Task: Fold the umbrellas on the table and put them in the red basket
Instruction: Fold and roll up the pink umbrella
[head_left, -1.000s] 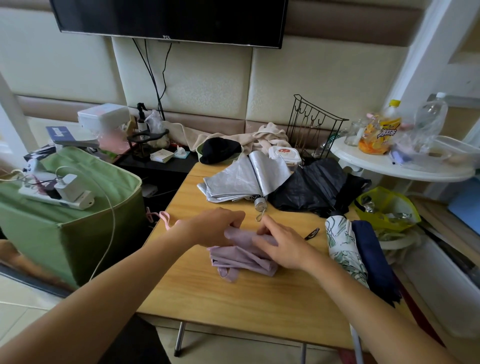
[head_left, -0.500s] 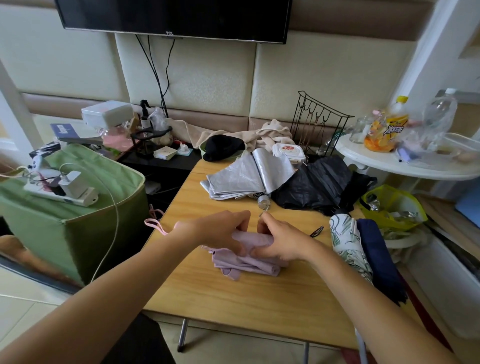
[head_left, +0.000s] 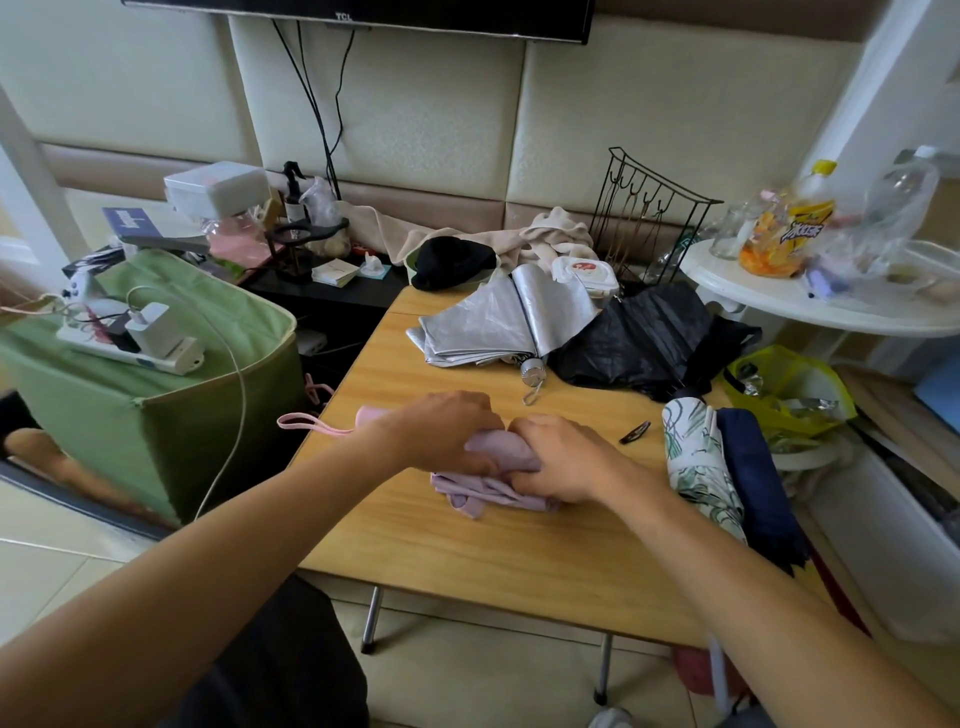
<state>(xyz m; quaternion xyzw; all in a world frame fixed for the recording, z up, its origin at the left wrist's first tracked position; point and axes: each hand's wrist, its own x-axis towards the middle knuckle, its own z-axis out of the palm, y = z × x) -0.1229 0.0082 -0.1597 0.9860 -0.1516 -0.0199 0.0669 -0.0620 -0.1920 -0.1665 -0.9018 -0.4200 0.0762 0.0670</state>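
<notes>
left hand (head_left: 441, 431): grip clamped on the lilac umbrella (head_left: 488, 486)
right hand (head_left: 561, 457): grip clamped on its cloth too
tabletop (head_left: 467, 551): silver umbrella (head_left: 493, 327) further back

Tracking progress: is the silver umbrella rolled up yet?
No, the silver umbrella lies loose and spread on the table.

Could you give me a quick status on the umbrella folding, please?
Both hands, left and right, grip the lilac umbrella on the table. Silver umbrella and black umbrella lie unfolded behind. Nothing in the way.
</notes>
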